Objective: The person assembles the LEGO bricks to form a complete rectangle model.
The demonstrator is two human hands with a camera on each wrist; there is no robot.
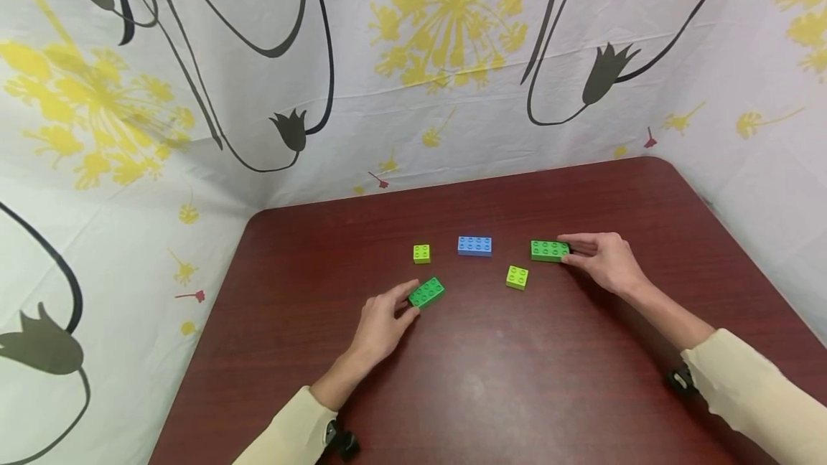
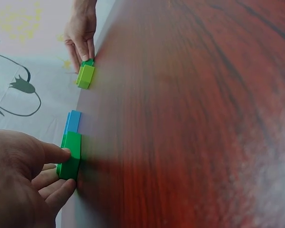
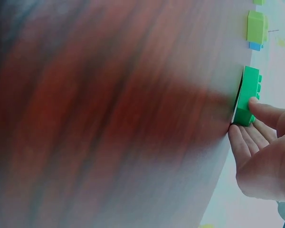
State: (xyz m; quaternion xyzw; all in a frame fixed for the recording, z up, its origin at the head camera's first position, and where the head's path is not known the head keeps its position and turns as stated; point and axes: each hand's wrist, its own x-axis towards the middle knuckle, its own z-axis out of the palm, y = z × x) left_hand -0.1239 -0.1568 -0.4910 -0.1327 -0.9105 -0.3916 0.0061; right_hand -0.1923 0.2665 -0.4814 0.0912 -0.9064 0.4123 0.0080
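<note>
My left hand point(image 1: 381, 321) pinches the near-left end of a green brick point(image 1: 426, 293) between thumb and fingers; the brick lies slanted on the table. In the left wrist view the thumb presses the side of that green brick point(image 2: 72, 156). Further right, my right hand point(image 1: 607, 262) pinches the right end of another green brick point(image 1: 550, 251). The right wrist view shows thumb and fingers at one end of this green brick point(image 3: 247, 96), with a narrow dark gap along its underside. Studs face up on both bricks.
A blue brick point(image 1: 474, 246) lies between the hands, towards the back. One small lime brick point(image 1: 421, 254) is left of it, and a second lime brick point(image 1: 517, 278) sits nearer, at its right. Patterned cloth point(image 1: 452, 128) hangs behind the dark red table point(image 1: 465, 386).
</note>
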